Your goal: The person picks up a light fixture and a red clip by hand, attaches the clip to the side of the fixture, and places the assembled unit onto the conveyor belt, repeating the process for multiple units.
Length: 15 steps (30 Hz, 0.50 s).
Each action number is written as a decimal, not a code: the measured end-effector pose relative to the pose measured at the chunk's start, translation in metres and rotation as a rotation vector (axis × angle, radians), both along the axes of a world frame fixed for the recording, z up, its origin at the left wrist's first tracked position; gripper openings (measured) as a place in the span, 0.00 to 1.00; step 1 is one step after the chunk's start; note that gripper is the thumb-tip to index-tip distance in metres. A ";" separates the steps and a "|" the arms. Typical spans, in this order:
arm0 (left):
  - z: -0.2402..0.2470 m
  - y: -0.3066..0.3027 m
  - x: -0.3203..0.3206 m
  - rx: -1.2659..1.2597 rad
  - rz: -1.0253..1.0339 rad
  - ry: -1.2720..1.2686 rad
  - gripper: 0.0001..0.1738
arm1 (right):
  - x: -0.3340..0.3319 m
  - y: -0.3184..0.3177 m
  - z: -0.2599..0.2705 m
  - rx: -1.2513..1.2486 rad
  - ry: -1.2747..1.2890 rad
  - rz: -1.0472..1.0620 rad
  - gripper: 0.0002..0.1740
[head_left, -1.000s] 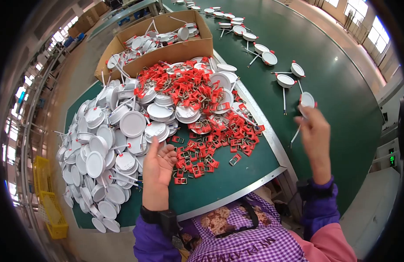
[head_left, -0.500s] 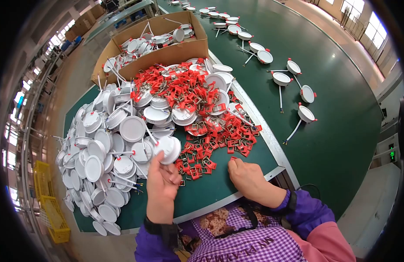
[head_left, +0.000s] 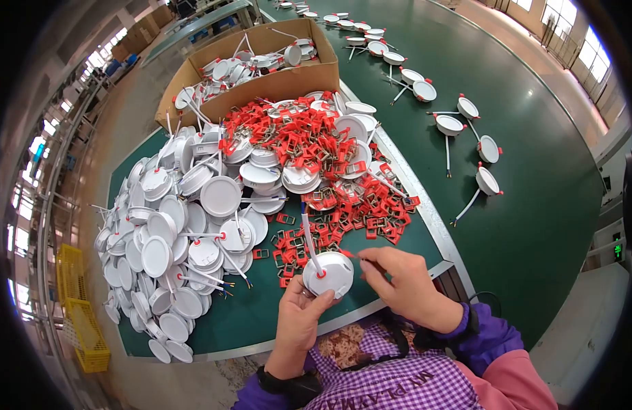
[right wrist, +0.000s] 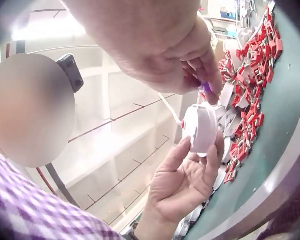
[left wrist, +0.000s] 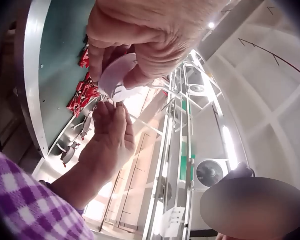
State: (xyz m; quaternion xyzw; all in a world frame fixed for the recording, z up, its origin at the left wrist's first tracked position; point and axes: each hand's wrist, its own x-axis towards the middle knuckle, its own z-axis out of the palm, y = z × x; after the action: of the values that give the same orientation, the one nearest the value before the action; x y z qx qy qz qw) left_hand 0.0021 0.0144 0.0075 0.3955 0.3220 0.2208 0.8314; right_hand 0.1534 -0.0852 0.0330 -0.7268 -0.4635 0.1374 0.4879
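Left hand grips the white lamp housing close to the body. Right hand pinches a red clip at the housing's rim, apparently not yet seated. Few finished units lie beyond the right hand; a large pile of bare housings beyond the left is undone.

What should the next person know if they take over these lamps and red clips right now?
Left hand holds a white round lamp above the table edge.
Right hand pinches a small red clip beside the lamp's rim; it is not on yet.
Done: lamps with clips lie along the green belt.
Left: the heap of white lamps and the pile of red clips, likely many more to fit.
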 end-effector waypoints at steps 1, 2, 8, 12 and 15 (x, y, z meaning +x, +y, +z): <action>-0.001 -0.001 0.000 -0.001 0.002 0.001 0.19 | -0.003 -0.001 0.000 0.000 0.029 0.010 0.09; -0.002 -0.002 0.001 0.031 0.033 -0.018 0.19 | -0.006 -0.002 -0.001 -0.001 0.058 0.021 0.09; -0.010 -0.007 0.003 0.206 0.081 -0.051 0.18 | -0.019 0.000 -0.008 0.025 0.076 0.009 0.08; -0.012 -0.010 0.004 0.292 0.068 -0.037 0.19 | -0.024 0.003 -0.009 0.055 0.080 -0.004 0.08; -0.015 -0.011 0.003 0.357 0.052 -0.032 0.18 | -0.027 0.005 -0.017 0.075 0.080 0.000 0.08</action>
State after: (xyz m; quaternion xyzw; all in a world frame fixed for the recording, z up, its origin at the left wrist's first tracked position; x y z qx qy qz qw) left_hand 0.0055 0.0038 -0.0080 0.5248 0.2745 0.3023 0.7469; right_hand 0.1261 -0.0805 0.0156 -0.7019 -0.4485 0.1490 0.5329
